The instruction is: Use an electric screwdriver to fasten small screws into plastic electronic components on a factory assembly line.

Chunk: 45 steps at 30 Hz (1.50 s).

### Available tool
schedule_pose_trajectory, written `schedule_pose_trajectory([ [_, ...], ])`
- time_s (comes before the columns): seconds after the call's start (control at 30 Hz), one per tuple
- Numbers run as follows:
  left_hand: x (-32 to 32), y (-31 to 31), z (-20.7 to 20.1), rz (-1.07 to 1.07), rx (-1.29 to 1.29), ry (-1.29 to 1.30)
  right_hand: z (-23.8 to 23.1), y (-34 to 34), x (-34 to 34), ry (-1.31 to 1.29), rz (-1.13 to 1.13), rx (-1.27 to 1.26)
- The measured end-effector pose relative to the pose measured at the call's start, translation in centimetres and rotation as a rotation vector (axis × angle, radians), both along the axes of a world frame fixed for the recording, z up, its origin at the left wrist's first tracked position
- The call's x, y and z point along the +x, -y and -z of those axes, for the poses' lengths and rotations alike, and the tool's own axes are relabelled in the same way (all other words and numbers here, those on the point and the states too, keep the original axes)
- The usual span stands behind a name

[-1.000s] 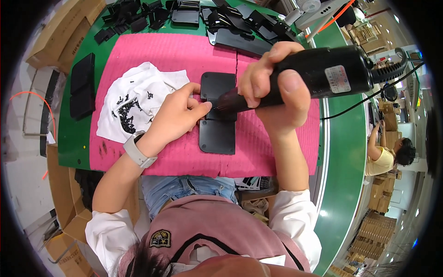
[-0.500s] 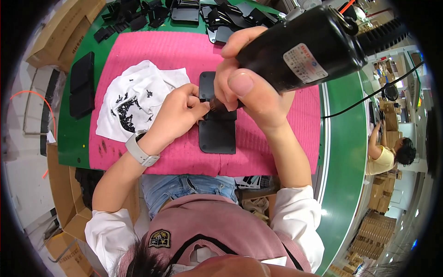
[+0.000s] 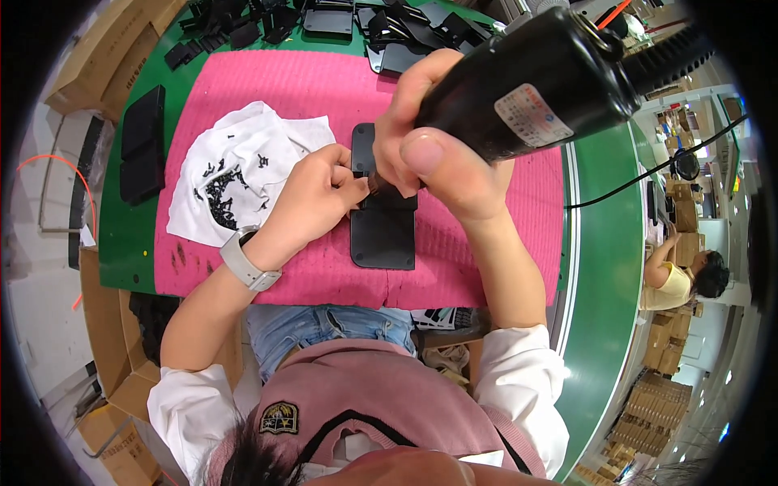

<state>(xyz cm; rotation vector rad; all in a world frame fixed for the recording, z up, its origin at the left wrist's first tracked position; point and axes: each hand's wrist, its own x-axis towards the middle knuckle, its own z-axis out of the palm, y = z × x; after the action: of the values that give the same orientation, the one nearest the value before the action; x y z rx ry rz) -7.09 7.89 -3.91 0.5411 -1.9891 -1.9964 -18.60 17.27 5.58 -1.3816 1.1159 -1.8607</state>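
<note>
In my right hand [image 3: 450, 158] is a thick black electric screwdriver [image 3: 519, 89], fingers wrapped round its body and its nose angled down to the left. Below that nose lies a flat black plastic part [image 3: 382, 239] with rounded corners, its upper piece partly covered by my right hand. My left hand [image 3: 324, 190], with a grey watch at the wrist, is closed in a pinch at the part's left edge, near the screwdriver's tip. What the pinch holds is hidden. Left of it, a white cloth [image 3: 267, 138] carries a heap of small black screws [image 3: 220, 202].
A pink foam mat [image 3: 462, 259] covers much of the green table [image 3: 604, 308]. Black plastic parts [image 3: 324, 24] pile up along the far edge; another black part [image 3: 143, 146] lies at the left. A black cable [image 3: 624, 190] crosses on the right. Another person [image 3: 681, 275] works beyond.
Both hands and the screwdriver stay at almost the same spot over the black part. The picture has shifted very slightly.
</note>
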Motion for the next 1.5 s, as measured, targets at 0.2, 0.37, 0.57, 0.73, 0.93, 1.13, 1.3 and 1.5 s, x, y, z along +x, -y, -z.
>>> schedule_pose_trajectory([
  [0.2, -0.1, 0.0, -0.4, -0.024, -0.227, -0.015, 0.1, -0.7, -0.7, -0.005, -0.055, -0.022],
  [0.37, 1.4, 0.2, -2.9, -0.161, -0.579, 0.075, -1.2, -2.6, -2.4, 0.140, -0.201, -0.180],
  [0.57, 5.9, 3.2, -4.5, -0.491, -1.116, 0.086, -2.0, -9.5, -5.9, -0.238, 0.627, 0.544],
  [0.73, 7.1, 5.0, -3.4, -0.447, -1.209, -0.099, 3.2, -12.0, -8.5, -1.086, 1.049, 0.861],
  [0.93, 7.2, 4.4, -4.7, -0.390, -1.071, -0.254, 1.3, -5.4, -3.6, -1.752, 0.386, 0.461],
  [1.13, 8.9, 4.2, -4.2, -0.495, -0.743, -0.251, 0.4, -1.8, -2.6, -1.731, -0.046, 0.312],
  [1.3, 9.1, 2.8, -2.7, -0.375, -0.274, -0.458, 2.4, -2.3, -2.0, -1.048, 0.379, 0.066],
  [1.5, 5.9, -2.9, -3.6, -0.346, -0.020, -0.570, 1.0, -1.5, 3.7, -1.006, 0.355, 0.017],
])
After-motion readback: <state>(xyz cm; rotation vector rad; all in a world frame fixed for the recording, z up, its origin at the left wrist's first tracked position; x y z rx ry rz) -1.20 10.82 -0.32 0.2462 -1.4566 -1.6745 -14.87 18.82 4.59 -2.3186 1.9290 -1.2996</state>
